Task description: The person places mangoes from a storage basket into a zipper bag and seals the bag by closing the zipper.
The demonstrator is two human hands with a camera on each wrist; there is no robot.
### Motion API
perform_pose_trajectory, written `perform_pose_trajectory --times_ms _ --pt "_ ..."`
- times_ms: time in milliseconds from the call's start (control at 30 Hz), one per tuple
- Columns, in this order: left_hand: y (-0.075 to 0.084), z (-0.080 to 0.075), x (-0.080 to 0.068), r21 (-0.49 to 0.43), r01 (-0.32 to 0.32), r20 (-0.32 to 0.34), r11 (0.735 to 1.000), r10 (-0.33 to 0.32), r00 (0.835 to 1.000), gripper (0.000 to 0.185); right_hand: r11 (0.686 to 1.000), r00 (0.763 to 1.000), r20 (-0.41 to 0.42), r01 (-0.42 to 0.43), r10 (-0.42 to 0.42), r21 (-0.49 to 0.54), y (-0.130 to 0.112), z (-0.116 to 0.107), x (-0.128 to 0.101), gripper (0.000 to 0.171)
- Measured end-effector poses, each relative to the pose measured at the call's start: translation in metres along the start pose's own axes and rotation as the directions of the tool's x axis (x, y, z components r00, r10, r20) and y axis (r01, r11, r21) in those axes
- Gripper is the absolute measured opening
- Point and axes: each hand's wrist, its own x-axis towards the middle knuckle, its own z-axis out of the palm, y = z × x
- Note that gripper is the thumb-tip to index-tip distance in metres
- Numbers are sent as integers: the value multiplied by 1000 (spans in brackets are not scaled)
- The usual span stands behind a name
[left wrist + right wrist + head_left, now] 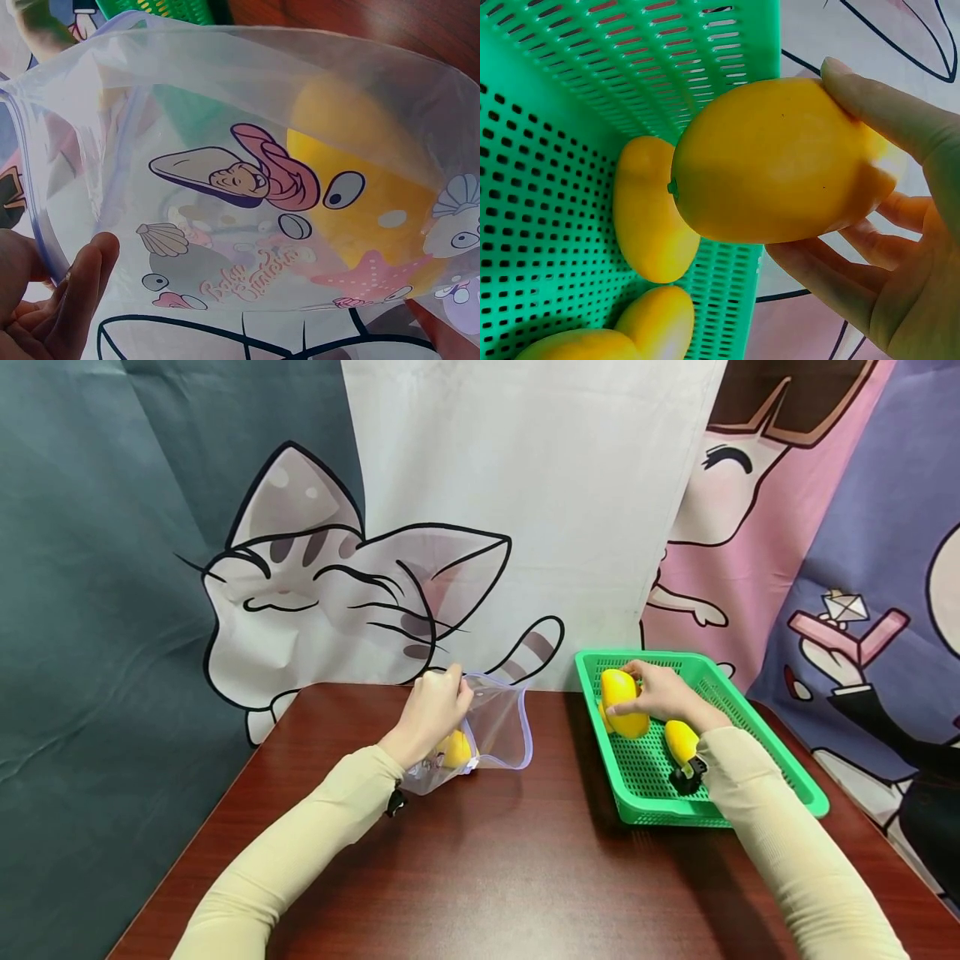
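Left hand (pixel 431 706), its grip pinched on the lilac edge of a clear printed zip pouch (pixel 501 731); inside the pouch, over the dark wooden counter (pixel 510 860), a yellow mango (pixel 455 749); the mouth gapes rightward, and is probably best held taut so that it does not sag; at right, a green perforated basket (pixel 637 814); above its left part, a second mango (pixel 772 161), spanned by the right hand (pixel 663 695), thumb and fingers curved round it; lifting well clear of the rim should avoid snagging; further mangoes (pixel 652 217) lie below.
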Motion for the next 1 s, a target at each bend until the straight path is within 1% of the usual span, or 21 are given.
perform_pose_trajectory --times_ms 167,433,767,1000 --pt "0 0 0 -3 -1 1 1000 1 1000 21 1000 1000 -20 6 -6 4 -5 -2 -1 79" --pt "-1 1 -1 4 -15 -20 1000 15 1000 23 999 998 -58 25 -24 23 -20 -5 -2 75" --pt "0 -1 -1 2 2 -1 1000 -2 1000 23 998 994 -93 53 -49 44 -32 -6 0 76" --pt "0 -1 0 5 -15 -18 1000 15 1000 22 992 985 -156 91 -77 88 -43 -8 -2 75"
